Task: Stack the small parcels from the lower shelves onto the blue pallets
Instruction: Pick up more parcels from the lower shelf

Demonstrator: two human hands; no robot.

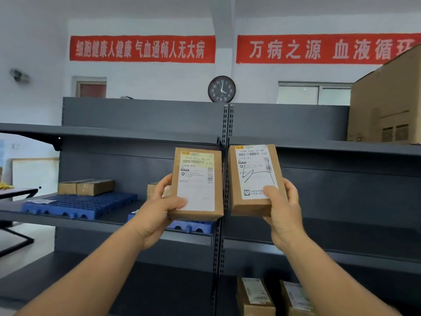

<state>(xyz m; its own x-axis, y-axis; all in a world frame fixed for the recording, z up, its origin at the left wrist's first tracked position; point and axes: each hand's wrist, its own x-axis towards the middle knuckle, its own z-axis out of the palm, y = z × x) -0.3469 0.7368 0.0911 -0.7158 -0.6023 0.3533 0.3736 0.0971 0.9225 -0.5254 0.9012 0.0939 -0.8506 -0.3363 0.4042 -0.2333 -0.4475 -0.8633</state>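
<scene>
**K:** Two bare forearms are seen entering from 7 and 5 o'clock. Grip state?

**M:** Left hand (159, 206) is curled round the lower left corner of a small brown cardboard parcel marked A424 (197, 183); thumb is laid across the white label, fingers are wrapped behind. Right hand (281, 208) is wrapped the same way round a second small brown cardboard parcel marked E601 (255, 179), thumb pressed on the label near its lower edge. Both are firmly held, upright, labels facing the camera.

**K:** Parcel spacing?

**M:** Held side by side at frame centre, close but apart; the slotted upright of the dark grey metal shelving unit (141, 117) is seen in the gap.

**K:** Pallets?

**M:** One blue plastic grid pallet (79, 205) is laid on the shelf at 9 o'clock, with two flat brown boxes (86, 187) set at its back edge. A second blue pallet (193, 225) is partly hidden below the left parcel; another brown box (152, 190) is glimpsed behind the left hand.

**K:** Lower shelves?

**M:** Two more labelled brown parcels (273, 297) are seen at 5 o'clock on the bottom shelf.

**K:** Other?

**M:** Large cardboard carton (387, 106) at 2 o'clock on the top shelf. Round dark wall clock (221, 88) at 12 o'clock, red banners with white characters (142, 49) above it.
</scene>
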